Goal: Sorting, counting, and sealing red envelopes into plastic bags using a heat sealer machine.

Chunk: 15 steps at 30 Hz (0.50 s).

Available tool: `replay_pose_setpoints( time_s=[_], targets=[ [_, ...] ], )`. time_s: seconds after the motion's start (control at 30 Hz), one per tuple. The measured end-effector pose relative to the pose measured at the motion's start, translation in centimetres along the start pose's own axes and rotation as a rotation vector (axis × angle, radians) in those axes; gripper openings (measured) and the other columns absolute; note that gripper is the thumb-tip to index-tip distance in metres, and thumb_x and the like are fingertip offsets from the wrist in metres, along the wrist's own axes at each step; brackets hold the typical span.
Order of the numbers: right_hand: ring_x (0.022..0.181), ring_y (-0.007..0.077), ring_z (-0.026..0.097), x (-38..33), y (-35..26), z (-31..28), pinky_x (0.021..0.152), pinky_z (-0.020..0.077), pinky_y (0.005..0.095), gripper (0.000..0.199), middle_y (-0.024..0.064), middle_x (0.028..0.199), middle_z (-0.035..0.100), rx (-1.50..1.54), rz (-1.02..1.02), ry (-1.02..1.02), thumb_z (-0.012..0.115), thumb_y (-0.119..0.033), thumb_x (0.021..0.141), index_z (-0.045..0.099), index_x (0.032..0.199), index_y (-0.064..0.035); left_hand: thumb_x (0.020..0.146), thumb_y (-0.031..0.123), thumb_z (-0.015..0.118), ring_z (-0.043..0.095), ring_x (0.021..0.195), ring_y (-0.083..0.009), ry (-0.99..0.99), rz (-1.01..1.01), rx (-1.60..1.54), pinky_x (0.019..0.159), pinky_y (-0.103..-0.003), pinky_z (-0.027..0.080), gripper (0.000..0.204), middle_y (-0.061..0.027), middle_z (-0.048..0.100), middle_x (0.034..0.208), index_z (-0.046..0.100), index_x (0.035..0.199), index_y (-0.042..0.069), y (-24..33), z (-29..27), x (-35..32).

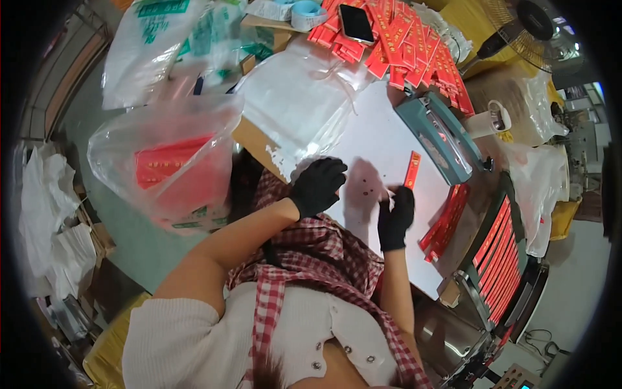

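Observation:
Both my hands wear black gloves over a white work surface (366, 139). My right hand (396, 219) is closed, with a slim red packet (412, 167) with gold print sticking out beyond its fingers. My left hand (319, 187) hovers near the table's front edge, beside a clear plastic sheet (291, 97). Its fingers are curled, and a small reddish spot shows at their tips; what they hold, if anything, is hidden. Between the hands a few small dark specks lie on the white surface. More red packets (447, 220) lie in a bundle just right of my right hand.
A teal bar-shaped sealer (435, 137) stands at right. Behind it lies a heap of red packets (405, 42) with a phone (356, 24) on top. Rows of packets sit on a dark rack (497, 259). A clear bag (165, 162) holds red packs at left. A fan (531, 32) stands far right.

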State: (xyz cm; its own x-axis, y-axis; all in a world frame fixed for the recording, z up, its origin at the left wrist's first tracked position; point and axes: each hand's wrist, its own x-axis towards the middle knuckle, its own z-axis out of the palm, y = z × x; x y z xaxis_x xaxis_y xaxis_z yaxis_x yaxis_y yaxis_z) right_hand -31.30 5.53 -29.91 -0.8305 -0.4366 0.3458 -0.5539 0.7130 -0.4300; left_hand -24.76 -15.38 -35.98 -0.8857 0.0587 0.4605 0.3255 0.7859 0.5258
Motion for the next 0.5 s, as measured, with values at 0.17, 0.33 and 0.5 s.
replay_pose_setpoints(
  time_s=[0.17,0.33,0.5],
  targets=[
    [0.083,0.0333,0.059,9.1,-10.7,6.3,0.068,0.0462,0.0392,0.012,0.0138,0.084,0.057,0.367,-0.394,-0.181,0.065,-0.004,0.078,0.056,0.085,-0.0032,0.07,0.01,0.065,0.055,0.107,-0.0365,-0.061,-0.149,-0.183,0.092,-0.046,0.044,0.028,-0.0166,0.06,0.111,0.063,0.096,0.003,1.3,-1.0,-3.3],
    [0.08,0.0342,0.058,15.2,-13.2,13.5,0.069,0.0462,0.0452,0.026,0.0128,0.08,0.056,0.195,-0.527,-0.22,0.071,-0.019,0.069,0.053,0.082,-0.0065,0.082,0.008,0.06,0.062,0.081,-0.0322,-0.119,-0.161,-0.052,0.074,-0.039,0.05,0.012,-0.0134,0.064,0.082,0.066,0.091,0.004,1.0,-4.7,-5.7],
    [0.078,0.0308,0.061,15.9,-11.3,14.8,0.068,0.0466,0.0402,0.023,0.0142,0.078,0.063,0.402,-0.33,-0.271,0.067,-0.025,0.08,0.062,0.081,-0.0031,0.081,0.017,0.063,0.062,0.083,-0.0311,0.02,-0.406,-0.203,0.074,-0.038,0.049,0.02,-0.0151,0.063,0.087,0.061,0.095,0.003,-1.5,-10.7,-6.1]
  ],
)
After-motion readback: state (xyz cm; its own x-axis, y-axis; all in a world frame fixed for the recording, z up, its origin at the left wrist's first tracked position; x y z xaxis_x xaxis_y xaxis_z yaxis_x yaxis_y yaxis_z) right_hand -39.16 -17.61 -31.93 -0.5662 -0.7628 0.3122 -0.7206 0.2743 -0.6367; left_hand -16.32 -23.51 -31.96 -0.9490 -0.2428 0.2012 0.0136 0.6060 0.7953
